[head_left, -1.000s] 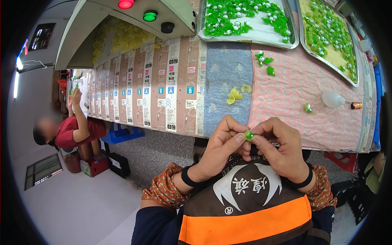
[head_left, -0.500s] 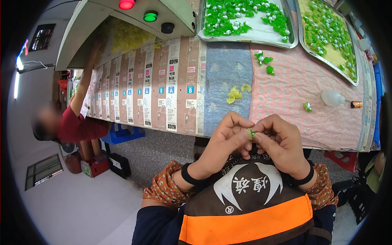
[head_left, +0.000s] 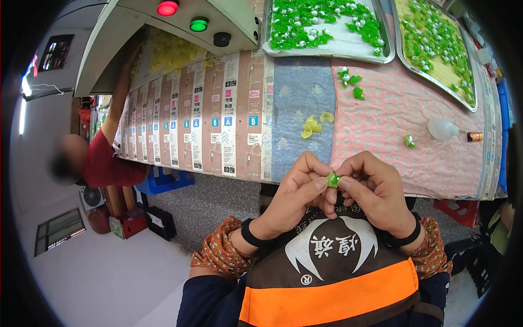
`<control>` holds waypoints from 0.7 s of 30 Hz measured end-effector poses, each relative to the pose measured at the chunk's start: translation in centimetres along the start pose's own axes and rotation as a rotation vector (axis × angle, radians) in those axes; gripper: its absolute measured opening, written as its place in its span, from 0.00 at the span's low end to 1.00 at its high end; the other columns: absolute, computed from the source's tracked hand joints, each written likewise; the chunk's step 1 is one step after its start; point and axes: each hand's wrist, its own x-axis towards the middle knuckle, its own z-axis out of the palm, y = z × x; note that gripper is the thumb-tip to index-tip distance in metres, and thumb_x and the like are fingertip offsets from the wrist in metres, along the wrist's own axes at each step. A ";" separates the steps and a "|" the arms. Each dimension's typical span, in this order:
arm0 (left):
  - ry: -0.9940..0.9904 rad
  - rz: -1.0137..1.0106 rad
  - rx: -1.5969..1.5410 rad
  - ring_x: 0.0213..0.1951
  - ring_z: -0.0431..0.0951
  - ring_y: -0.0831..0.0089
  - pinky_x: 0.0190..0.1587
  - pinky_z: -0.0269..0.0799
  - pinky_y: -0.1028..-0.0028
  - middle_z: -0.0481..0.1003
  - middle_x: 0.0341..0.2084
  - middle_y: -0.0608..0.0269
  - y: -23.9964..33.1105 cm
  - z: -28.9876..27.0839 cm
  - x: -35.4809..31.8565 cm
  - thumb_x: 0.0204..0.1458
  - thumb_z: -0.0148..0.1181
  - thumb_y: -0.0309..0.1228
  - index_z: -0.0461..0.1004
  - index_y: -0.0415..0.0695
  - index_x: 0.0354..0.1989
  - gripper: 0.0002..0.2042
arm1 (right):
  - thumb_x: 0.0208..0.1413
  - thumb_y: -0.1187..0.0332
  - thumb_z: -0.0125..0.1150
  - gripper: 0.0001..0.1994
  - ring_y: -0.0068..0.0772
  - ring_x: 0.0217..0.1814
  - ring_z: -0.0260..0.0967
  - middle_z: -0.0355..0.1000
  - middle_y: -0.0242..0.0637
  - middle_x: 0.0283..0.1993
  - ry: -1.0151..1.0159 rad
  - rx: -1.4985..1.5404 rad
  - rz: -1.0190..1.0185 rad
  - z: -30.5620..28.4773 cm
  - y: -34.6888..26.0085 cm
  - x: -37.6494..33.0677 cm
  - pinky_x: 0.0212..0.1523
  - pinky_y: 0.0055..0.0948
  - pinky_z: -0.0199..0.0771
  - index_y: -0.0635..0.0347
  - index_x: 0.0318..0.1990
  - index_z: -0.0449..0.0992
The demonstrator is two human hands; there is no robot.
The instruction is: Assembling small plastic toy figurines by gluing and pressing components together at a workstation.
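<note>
A small green plastic figure piece [head_left: 333, 180], partly yellowish, sits between my fingertips just off the table's front edge. My left hand [head_left: 303, 188] pinches it from the left with thumb and forefinger. From the other side, the thumb and fingertips of my right hand [head_left: 375, 188] close on the same piece. Fingers cover part of it, so its full shape is hidden. Several curved translucent yellow pieces [head_left: 311, 126] lie on the blue cloth [head_left: 302, 82] ahead of my left hand. A green figure with a white head [head_left: 409, 141] rests on the pink cloth [head_left: 376, 120] beyond my right hand.
Two metal trays [head_left: 327, 54] of green figures stand at the back right. Loose green figures [head_left: 348, 78] lie before them. A translucent bottle [head_left: 442, 129] and small brown bottle [head_left: 475, 137] lie right. Left, a co-worker's arm [head_left: 117, 101] reaches into a pale machine [head_left: 234, 19] holding yellow pieces.
More of the green piece now shows between my fingertips, and it looks turned. My hands stay nearly in place. At the left, the co-worker's head and body have shifted slightly.
</note>
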 end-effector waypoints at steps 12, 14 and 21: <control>0.011 0.005 0.029 0.32 0.78 0.73 0.34 0.83 0.68 0.74 0.33 0.58 -0.3 0.1 -0.2 0.63 0.52 0.26 0.62 0.44 0.45 0.07 | 0.56 0.78 0.58 0.05 0.08 0.30 0.65 0.71 0.26 0.30 -0.047 -0.011 0.030 0.0 0.0 0.1 0.28 0.13 0.65 0.63 0.38 0.69; 0.018 0.005 0.033 0.31 0.78 0.74 0.34 0.83 0.68 0.74 0.33 0.58 -0.4 0.2 -0.2 0.62 0.53 0.26 0.62 0.43 0.44 0.07 | 0.56 0.79 0.57 0.05 0.08 0.30 0.66 0.71 0.27 0.31 -0.055 0.047 0.085 0.0 -0.1 0.1 0.28 0.13 0.65 0.63 0.36 0.68; 0.036 -0.001 0.004 0.30 0.78 0.74 0.32 0.82 0.68 0.73 0.31 0.59 -0.6 0.2 -0.2 0.62 0.53 0.24 0.62 0.45 0.41 0.06 | 0.56 0.79 0.56 0.04 0.08 0.26 0.67 0.72 0.29 0.29 -0.071 0.126 0.141 0.1 0.0 0.2 0.23 0.12 0.65 0.63 0.35 0.67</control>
